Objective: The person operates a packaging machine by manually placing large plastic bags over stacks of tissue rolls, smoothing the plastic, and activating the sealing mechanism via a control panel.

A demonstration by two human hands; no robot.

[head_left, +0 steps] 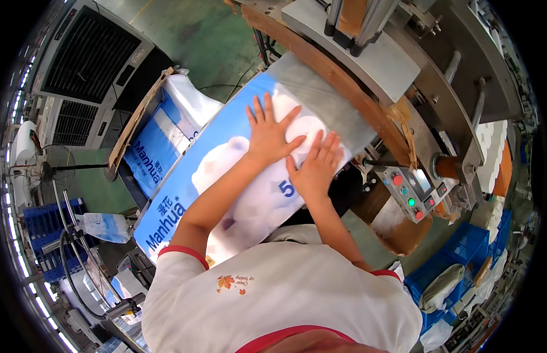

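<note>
both hands lie flat and open, gripping nothing, on the big blue-and-white bag [226,176]. left hand [267,134] sits just farther up than right hand [315,166], the two touching. the bag's long axis runs from lower left up toward the machine [391,65], straight ahead of the fingers.

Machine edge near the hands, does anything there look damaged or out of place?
Yes. Brown tape along the machine's edge, right of the hands, is torn and hangs in loose strips. Both hands, left hand and right hand, lie flat on the blue and white pack, which looks intact.
</note>
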